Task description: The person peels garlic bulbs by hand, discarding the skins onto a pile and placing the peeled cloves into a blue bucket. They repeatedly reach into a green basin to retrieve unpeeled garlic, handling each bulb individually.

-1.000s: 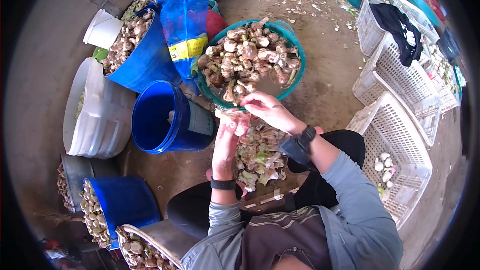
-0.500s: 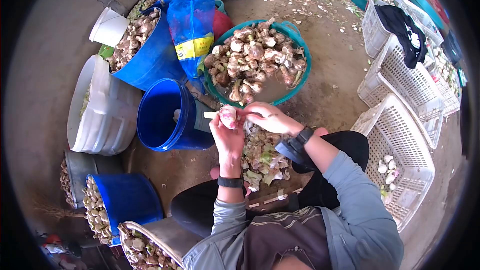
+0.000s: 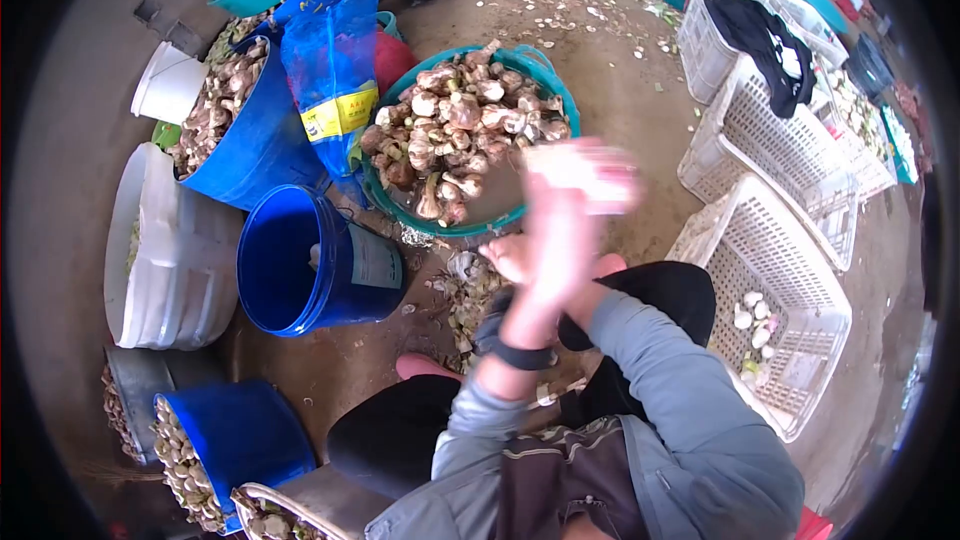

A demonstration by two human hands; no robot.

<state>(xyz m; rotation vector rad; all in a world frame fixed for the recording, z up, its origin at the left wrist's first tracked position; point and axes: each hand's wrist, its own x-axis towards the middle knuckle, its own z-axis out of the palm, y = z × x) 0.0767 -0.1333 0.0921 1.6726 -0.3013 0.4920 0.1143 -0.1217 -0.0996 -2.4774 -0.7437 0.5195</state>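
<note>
My left hand (image 3: pixel 572 202) is smeared by motion, stretched across above my right forearm; a pale pink-white blur at its fingers is too unclear to name. My right hand (image 3: pixel 508 256) is low beside the tub's near edge, partly behind my left arm, its fingers curled together; what they hold, if anything, is hidden. Beyond both hands stands a green tub (image 3: pixel 478 230) heaped with unpeeled garlic bulbs (image 3: pixel 463 110). Peelings (image 3: pixel 470 310) lie on the floor near my right hand. At the right, a white crate (image 3: pixel 810 325) holds several cleaned bulbs (image 3: pixel 760 325).
An open blue bucket (image 3: pixel 375 270) stands left of the peelings. Further left are a big white tub (image 3: pixel 190 250) and blue barrels with garlic (image 3: pixel 225 90). More white crates (image 3: pixel 780 140), one with a black garment (image 3: pixel 765 50), line the right side.
My left hand has swung right across my right arm, away from the garlic bulb's earlier spot. My right hand has dropped lower and left. The view has shifted, so the tub appears further left.
</note>
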